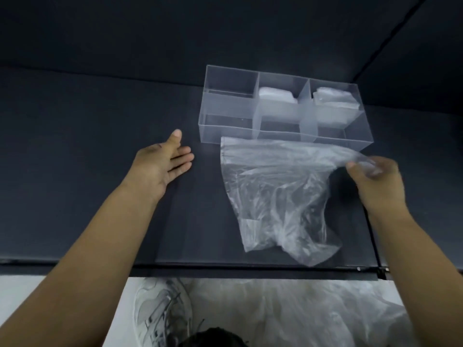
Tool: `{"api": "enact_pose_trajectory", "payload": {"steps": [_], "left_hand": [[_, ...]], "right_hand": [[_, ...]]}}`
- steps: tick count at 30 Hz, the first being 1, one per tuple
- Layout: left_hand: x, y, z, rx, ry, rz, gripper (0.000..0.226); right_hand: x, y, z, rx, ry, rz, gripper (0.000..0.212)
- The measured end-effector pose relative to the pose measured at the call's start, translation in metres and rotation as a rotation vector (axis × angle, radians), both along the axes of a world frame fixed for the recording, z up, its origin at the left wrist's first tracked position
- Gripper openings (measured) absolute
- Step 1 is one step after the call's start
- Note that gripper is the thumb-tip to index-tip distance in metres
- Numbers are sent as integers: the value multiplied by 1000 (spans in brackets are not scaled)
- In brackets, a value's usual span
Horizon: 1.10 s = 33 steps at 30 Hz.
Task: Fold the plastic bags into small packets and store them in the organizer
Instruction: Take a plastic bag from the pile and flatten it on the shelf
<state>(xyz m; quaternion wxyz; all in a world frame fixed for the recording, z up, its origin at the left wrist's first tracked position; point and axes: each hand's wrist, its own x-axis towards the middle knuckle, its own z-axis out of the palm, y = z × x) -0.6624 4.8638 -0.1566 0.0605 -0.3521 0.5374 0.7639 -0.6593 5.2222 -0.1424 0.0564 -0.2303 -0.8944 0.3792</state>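
Plain dark blue-grey table [100, 108]. Clear, frosted organizer [225, 106] near its far edge, white packets [275, 96] inside. Clear bag [270, 191], whitish at the creases. White-and-grey shoe [160, 311] on pale floor [22, 286] below the near edge.

A white sneaker [162, 314] stands on the pale floor [17, 286] below the dark table [75, 108].

table [75, 196] — dark, matte | backdrop [175, 26] dark panels (seam at right) | floor [10, 289] pale

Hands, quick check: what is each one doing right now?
Left hand: open, fingers straight, holding nothing, over the dark table.
Right hand: fingers pinch one end of the clear plastic bag, lifting it.
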Motion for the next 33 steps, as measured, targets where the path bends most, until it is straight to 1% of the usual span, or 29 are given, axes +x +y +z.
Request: {"api": "enact_pose_trajectory", "payload": {"steps": [2, 4, 5, 6, 7, 8, 10, 11, 12, 14, 15, 16, 18, 20, 21, 22, 24, 27, 29, 31, 32, 33], "left_hand": [[17, 8, 1, -50, -18, -101, 29], [43, 22, 1, -131, -18, -213, 26], [59, 31, 1, -213, 13, -245, 21], [75, 41, 0, -352, 81, -270, 16], [90, 51, 0, -533, 177, -311, 13], [104, 63, 1, -705, 279, -370, 13], [123, 85, -4, -947, 435, -529, 25], [128, 93, -9, -1051, 466, -607, 34], [131, 100, -15, -1164, 463, -682, 43], [131, 106, -23, -1400, 386, -863, 60], [130, 106, -26, -1487, 355, -944, 65], [128, 104, -29, -1543, 343, -1001, 67], [125, 98, -36, -1577, 360, -1060, 70], [120, 89, -41, -1598, 368, -1098, 73], [118, 83, -42, -1613, 370, -1106, 73], [116, 76, -44, -1627, 375, -1110, 74], [110, 62, -45, -1642, 373, -1130, 76], [102, 44, -40, -1649, 351, -1167, 80], [99, 34, -37, -1608, 321, -1213, 84], [96, 25, -35, -1525, 298, -1211, 89], [94, 23, -32, -1478, 281, -1188, 92], [92, 23, -30, -1444, 268, -1152, 94]], "right_hand": [[16, -4, 9, 18, 47, 18, 50], [43, -11, 22, -60, 86, 93, 49], [59, -15, 28, -115, 83, 173, 47], [74, -19, 33, -156, 74, 252, 44], [90, -22, 38, -164, 72, 320, 44], [103, -24, 41, -136, 69, 377, 46], [124, -33, 41, -58, 15, 456, 49], [131, -39, 38, -18, -24, 489, 47], [136, -45, 33, 18, -59, 529, 41], [138, -55, 23, 45, -107, 570, 16], [135, -55, 20, 6, -122, 560, 12], [130, -51, 18, -79, -130, 519, 16], [117, -35, 22, -378, -98, 370, 32], [105, -9, 27, -685, -104, 252, 43], [99, 5, 27, -781, -126, 205, 48], [93, 18, 27, -835, -149, 162, 51], [83, 41, 24, -831, -219, 114, 54], [75, 60, 21, -677, -334, 169, 51], [73, 66, 19, -584, -388, 222, 53], [74, 70, 17, -539, -403, 246, 59], [76, 72, 17, -542, -396, 255, 59], [78, 74, 15, -548, -391, 274, 52]]}}
